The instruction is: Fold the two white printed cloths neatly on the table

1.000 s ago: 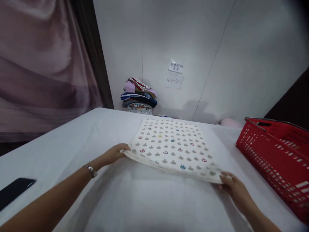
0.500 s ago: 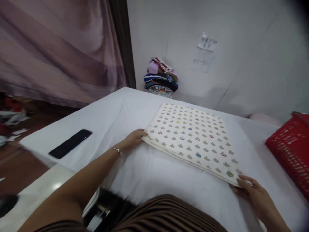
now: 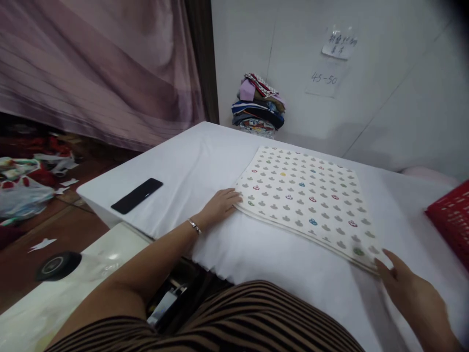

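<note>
A folded white cloth (image 3: 293,195) with grey, red, blue and green motifs lies flat on the white-covered table (image 3: 190,161). Its layered near edge faces me. At its near left corner, my left hand (image 3: 219,208) rests with its fingers stretched onto the edge; a bracelet (image 3: 194,226) circles that wrist. My right hand (image 3: 410,288) is closed at the near right corner, its thumb and a finger on the fabric there. The other right fingers are hidden from sight.
A black phone-like slab (image 3: 137,195) lies left on the table. Behind the far edge rises a clothes pile (image 3: 258,107). At right stands a red basket (image 3: 449,220). A black round object (image 3: 58,266) sits on a pale surface (image 3: 95,278) at lower left.
The cloth's near edge has come down onto the table. My left fingers have loosened from a pinch and flattened on the corner. The view has shifted, sliding everything rightward.
</note>
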Demonstrator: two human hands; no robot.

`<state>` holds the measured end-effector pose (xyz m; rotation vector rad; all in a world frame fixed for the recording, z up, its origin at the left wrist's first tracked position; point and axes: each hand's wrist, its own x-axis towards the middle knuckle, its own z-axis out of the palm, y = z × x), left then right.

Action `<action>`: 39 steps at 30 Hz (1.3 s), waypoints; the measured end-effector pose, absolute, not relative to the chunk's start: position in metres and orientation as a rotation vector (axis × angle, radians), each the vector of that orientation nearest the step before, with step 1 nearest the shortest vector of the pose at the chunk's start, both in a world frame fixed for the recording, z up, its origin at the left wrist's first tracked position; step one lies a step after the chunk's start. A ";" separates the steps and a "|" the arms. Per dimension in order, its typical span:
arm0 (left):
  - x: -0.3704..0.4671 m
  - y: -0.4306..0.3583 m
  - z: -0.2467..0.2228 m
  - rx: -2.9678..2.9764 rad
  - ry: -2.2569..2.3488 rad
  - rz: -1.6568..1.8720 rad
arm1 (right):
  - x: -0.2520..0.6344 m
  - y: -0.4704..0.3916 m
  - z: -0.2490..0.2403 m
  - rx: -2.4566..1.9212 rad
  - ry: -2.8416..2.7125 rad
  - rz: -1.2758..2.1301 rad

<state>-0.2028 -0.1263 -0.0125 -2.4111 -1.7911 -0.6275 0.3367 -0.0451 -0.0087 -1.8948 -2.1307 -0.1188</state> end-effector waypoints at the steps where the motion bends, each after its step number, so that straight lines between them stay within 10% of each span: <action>1: -0.198 -0.126 -0.011 -2.421 -1.767 -0.625 | 0.326 -0.048 -0.007 -1.819 -2.164 -0.080; 11: -0.169 -0.104 -0.003 -2.605 -1.666 -0.606 | 0.183 -0.038 0.007 -0.673 -2.570 0.114; 39: -0.123 -0.097 -0.002 -2.548 -1.463 -0.428 | 0.151 -0.024 -0.023 -0.738 -2.576 0.292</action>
